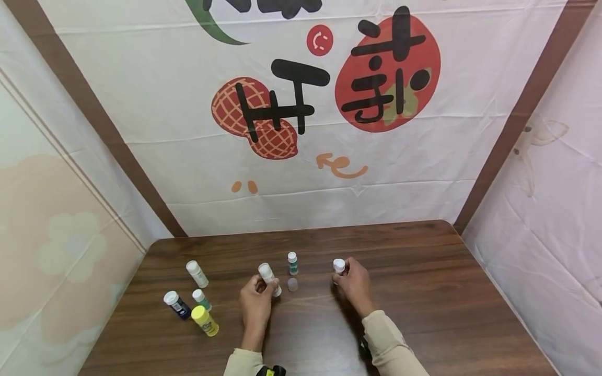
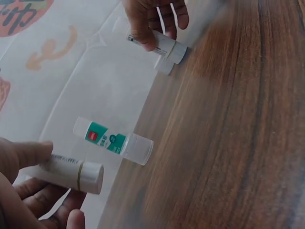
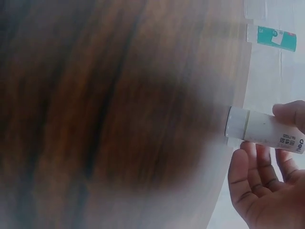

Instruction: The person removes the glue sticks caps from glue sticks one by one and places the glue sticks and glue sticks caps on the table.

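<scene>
My left hand (image 1: 256,304) pinches a white glue stick (image 1: 265,271) between thumb and fingers, its top leaning to the left. My right hand (image 1: 356,283) grips another white glue stick (image 3: 267,128) near the back of the table, its lower end close over the wood. A second white piece (image 2: 165,65) shows right beside that stick's lower end, mostly hidden by it. Between the hands stands a green-and-white glue stick (image 1: 292,263). A translucent cap (image 1: 292,284) is just in front of it.
On the left stand several more glue sticks: a white one (image 1: 197,274), a dark blue one (image 1: 177,305), a small green one (image 1: 201,300) and a yellow one (image 1: 205,320). A printed white cloth (image 1: 301,203) hangs along the back edge of the wooden table (image 1: 447,313).
</scene>
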`<state>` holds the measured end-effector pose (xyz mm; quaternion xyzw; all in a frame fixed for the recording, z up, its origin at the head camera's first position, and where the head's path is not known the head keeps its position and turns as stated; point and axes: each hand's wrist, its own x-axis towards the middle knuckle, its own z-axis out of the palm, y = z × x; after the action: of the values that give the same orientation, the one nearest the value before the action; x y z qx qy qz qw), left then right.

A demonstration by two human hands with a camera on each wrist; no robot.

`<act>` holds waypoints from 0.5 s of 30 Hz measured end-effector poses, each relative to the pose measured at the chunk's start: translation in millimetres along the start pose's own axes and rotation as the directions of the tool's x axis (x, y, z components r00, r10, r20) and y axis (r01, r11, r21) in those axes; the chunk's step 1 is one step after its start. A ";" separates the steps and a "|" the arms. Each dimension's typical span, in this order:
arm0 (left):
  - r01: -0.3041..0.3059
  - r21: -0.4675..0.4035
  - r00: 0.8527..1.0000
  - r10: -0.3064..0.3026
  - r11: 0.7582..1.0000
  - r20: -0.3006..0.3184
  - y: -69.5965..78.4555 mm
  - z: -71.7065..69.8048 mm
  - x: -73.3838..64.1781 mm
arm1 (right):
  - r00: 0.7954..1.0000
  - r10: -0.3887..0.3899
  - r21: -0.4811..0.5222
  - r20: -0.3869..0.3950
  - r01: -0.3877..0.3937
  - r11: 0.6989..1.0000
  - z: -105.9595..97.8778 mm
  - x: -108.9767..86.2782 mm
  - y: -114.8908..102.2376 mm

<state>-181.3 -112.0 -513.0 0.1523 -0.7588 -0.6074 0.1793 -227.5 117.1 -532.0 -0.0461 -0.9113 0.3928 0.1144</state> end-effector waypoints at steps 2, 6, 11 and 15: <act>0.006 -0.008 1.000 -0.006 1.000 0.026 -1.4 0.4 -2.2 | 1.000 0.005 0.005 0.001 -0.005 1.000 -0.9 -1.4 1.9; -0.014 0.012 0.997 0.013 1.000 0.073 -2.0 -2.0 -6.2 | 0.999 0.033 0.058 0.016 -0.033 0.998 -4.5 -6.5 3.1; -0.057 0.055 0.990 0.050 0.997 0.134 -1.3 -3.0 -11.0 | 0.995 0.102 0.117 -0.007 -0.101 0.988 -14.9 -14.6 -2.7; -0.077 0.048 0.983 0.068 0.996 0.170 -0.1 0.2 -14.3 | 0.994 0.099 0.084 -0.053 -0.094 0.992 -24.2 -20.2 -13.3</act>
<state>-168.6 -105.4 -514.4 0.0775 -0.7925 -0.5902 0.1325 -202.0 121.6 -509.7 -0.0966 -0.8876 0.4332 0.1230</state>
